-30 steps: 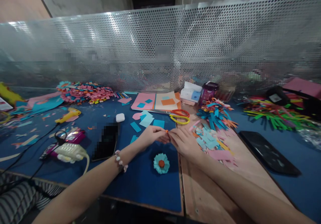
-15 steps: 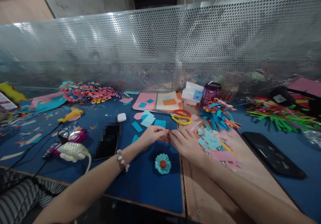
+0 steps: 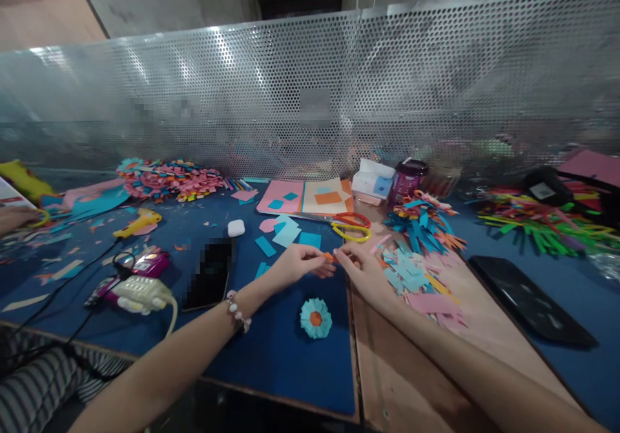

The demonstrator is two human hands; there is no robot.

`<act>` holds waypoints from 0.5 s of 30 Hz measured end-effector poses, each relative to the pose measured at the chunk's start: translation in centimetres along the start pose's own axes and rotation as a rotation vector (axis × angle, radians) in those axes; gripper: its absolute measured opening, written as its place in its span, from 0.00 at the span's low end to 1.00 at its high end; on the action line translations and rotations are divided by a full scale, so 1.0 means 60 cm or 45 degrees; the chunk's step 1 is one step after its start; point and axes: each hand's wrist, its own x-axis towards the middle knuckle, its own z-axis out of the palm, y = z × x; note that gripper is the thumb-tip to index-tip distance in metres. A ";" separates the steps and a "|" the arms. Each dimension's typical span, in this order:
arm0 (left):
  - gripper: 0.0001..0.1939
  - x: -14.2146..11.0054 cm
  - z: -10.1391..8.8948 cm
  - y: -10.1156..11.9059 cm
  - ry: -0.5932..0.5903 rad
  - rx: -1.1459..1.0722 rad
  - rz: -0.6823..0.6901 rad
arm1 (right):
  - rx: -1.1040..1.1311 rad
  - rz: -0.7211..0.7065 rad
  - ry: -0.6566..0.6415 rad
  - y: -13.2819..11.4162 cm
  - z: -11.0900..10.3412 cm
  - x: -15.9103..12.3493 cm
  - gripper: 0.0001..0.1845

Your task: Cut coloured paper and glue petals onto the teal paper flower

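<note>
The left hand [image 3: 304, 263] pinches a small orange piece [image 3: 329, 256] between its fingers, seemingly to steady it for shaping. The right hand [image 3: 361, 270] meets it from the other side, fingertips nearly together; whether they grip it I cannot tell. The flower [image 3: 316, 318] lies just below on the table [image 3: 271, 368], perhaps set down to free both hands.

From the head, we look down over a near, flat blue tabletop [image 3: 285, 371] toward perforated silvery metal panelling [image 3: 411, 77] at twelve o'clock.
</note>
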 end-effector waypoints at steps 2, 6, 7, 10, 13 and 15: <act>0.19 0.001 -0.002 -0.002 -0.010 0.022 0.002 | 0.074 0.039 -0.066 0.005 0.001 0.002 0.14; 0.19 0.001 -0.004 -0.002 -0.021 0.082 0.028 | 0.127 0.078 -0.127 0.013 0.001 0.005 0.13; 0.18 0.001 -0.004 -0.001 -0.018 0.096 0.037 | 0.122 0.076 -0.143 0.014 0.000 0.005 0.13; 0.19 -0.001 -0.004 0.000 -0.020 0.128 0.062 | 0.099 0.055 -0.174 0.015 -0.002 0.004 0.13; 0.20 0.000 -0.005 -0.003 -0.034 0.124 0.066 | 0.076 0.018 -0.183 0.017 -0.003 0.002 0.13; 0.20 0.002 -0.005 -0.006 -0.045 0.117 0.057 | 0.044 -0.006 -0.191 0.020 -0.002 0.001 0.12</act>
